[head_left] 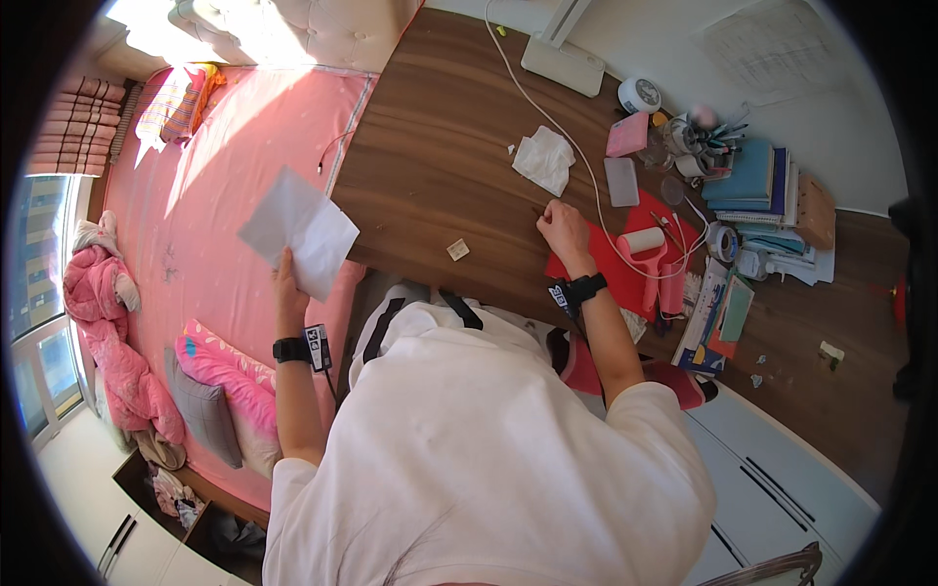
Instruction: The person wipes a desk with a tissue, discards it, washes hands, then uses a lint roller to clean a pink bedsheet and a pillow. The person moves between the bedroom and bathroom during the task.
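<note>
My left hand [286, 286], at the desk's left edge, pinches a creased sheet of white paper [318, 239], its two halves angled along a fold. The paper is up in front of the pink bed. Over the wooden desk [420, 146], my right hand [564, 230] is closed, fingers curled at the edge of a red sheet [596, 256]. A small dark tip shows by its fingers, but what they hold is hidden. Between the hands lies a small pale square piece [457, 250]. Beyond my right hand rests a crumpled white tissue [544, 161].
Right of my right hand are a pink lint roller [645, 256], a white cable [552, 115] and a clear plastic case [621, 183]. Stacked books [752, 186] and a pen holder line the wall. A lamp base [564, 64] stands at the back. The pink bed [225, 195] adjoins the desk's left side.
</note>
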